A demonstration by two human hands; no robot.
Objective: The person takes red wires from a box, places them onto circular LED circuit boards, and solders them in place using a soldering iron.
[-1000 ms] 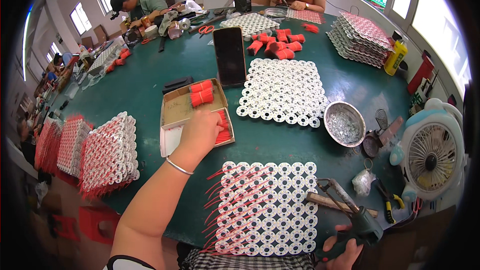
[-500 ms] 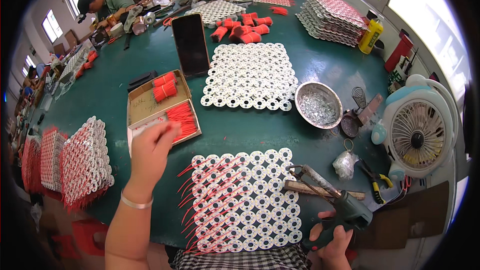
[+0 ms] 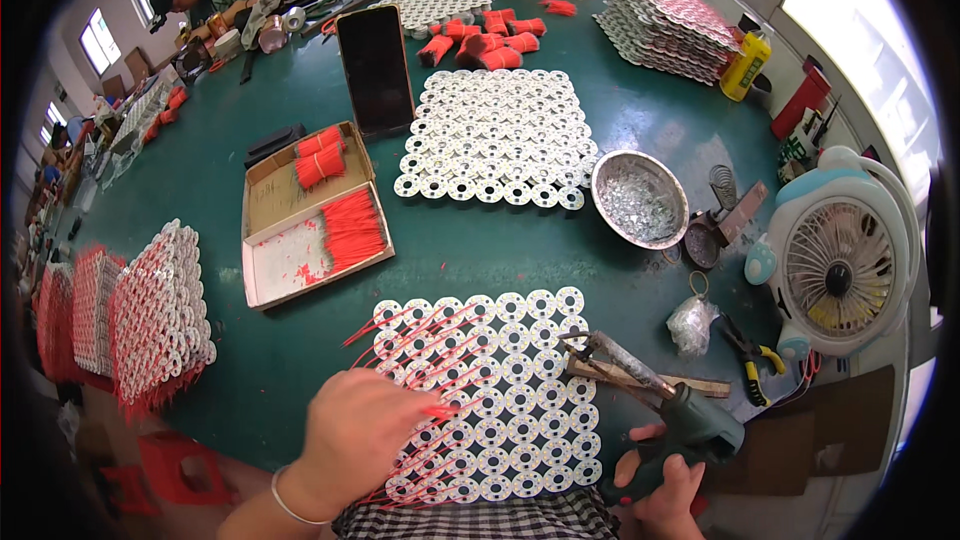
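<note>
In front of me lies a panel of round white LED boards (image 3: 520, 398), joined in rows. Thin red wires (image 3: 437, 348) stick out across its left part. Over that left part is my left hand (image 3: 362, 432), its fingers pinched on red wire above the boards; how many strands it holds is unclear. My right hand (image 3: 668, 493) is wrapped round the handle of a green soldering gun (image 3: 703, 425), just right of the panel. The gun's metal tip reaches the panel's right edge, above a wooden strip (image 3: 680, 383). An open box (image 3: 258, 275) beyond my left hand contains bundled and loose red wires (image 3: 352, 230).
Beyond the panel lie another white board panel (image 3: 495, 140) and a metal bowl (image 3: 640, 200) of shiny bits. A phone (image 3: 375, 70) stands by the box. On the right are a fan (image 3: 838, 270) and pliers (image 3: 752, 365); wired panels (image 3: 160, 315) stand at left. Two people work across the table.
My left hand has come from the wire box down to the panel's left part, with red wire in its fingers. My right hand still holds the soldering gun in about the same place.
</note>
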